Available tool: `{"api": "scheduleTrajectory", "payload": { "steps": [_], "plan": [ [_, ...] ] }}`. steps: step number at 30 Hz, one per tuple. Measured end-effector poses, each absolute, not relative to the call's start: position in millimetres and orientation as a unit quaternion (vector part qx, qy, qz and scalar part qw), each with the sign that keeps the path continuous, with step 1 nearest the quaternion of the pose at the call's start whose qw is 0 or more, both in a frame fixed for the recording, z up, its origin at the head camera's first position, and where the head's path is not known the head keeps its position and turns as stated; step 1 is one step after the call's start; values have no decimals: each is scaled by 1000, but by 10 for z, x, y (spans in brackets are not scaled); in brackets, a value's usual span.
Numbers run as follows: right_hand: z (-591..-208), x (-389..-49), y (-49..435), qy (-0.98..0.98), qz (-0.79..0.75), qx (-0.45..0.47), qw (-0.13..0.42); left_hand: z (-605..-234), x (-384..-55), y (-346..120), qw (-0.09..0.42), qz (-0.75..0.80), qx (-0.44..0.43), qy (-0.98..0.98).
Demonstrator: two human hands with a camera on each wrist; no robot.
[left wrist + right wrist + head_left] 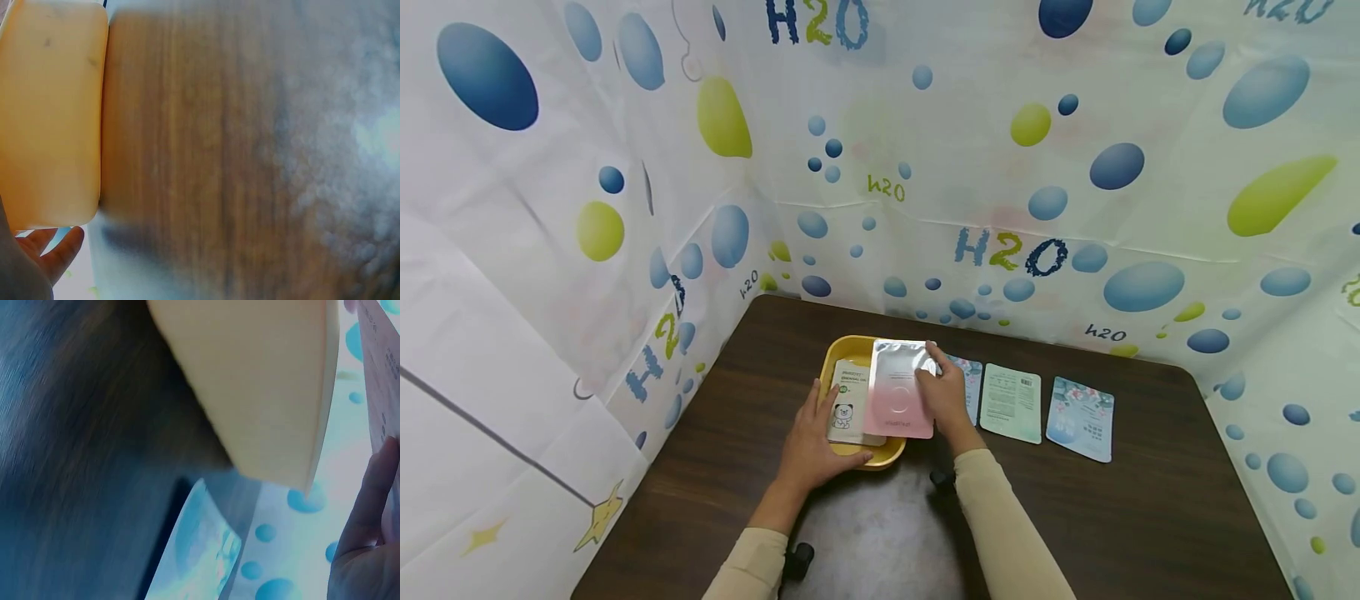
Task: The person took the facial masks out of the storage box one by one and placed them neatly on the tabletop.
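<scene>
A yellow tray (891, 452) stands on the table with a white pouch (850, 396) printed with a panda inside it. My left hand (808, 442) lies against the tray's left front corner, fingers spread and fairly straight along the left side, thumb along the front rim. In the left wrist view the tray's wall (53, 125) hides part of that hand. My right hand (946, 392) pinches a pink and silver face mask packet (898, 396) by its right edge, above the right part of the tray. In the right wrist view the packet's pale side (381, 381) faces the camera.
Right of the tray lie a blue floral packet (972, 385) partly behind my right hand, a pale green packet (1011, 402) and another blue floral packet (1080, 419). A printed curtain (925, 200) borders the dark wooden table (1150, 500) at the back and sides.
</scene>
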State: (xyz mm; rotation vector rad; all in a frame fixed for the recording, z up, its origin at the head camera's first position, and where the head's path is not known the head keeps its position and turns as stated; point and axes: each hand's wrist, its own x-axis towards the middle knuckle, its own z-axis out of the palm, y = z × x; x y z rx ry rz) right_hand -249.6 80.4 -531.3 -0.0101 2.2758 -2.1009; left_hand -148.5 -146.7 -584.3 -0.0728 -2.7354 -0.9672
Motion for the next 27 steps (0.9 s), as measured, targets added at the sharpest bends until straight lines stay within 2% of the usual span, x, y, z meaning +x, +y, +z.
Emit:
{"api": "scheduleTrajectory", "payload": {
  "steps": [17, 21, 27],
  "plan": [
    [-5471, -2477, 1489, 741, -670, 41, -4, -5852, -1485, -1470, 117, -330, -18, -937],
    [-5563, -2460, 1628, 738, -672, 64, 6, -5863, -1491, -1470, 110, -331, -19, -937],
    [-5707, -2419, 1692, 781, -618, 65, 57, -5865, -1491, -1459, 104, -335, -12, -936]
  ]
}}
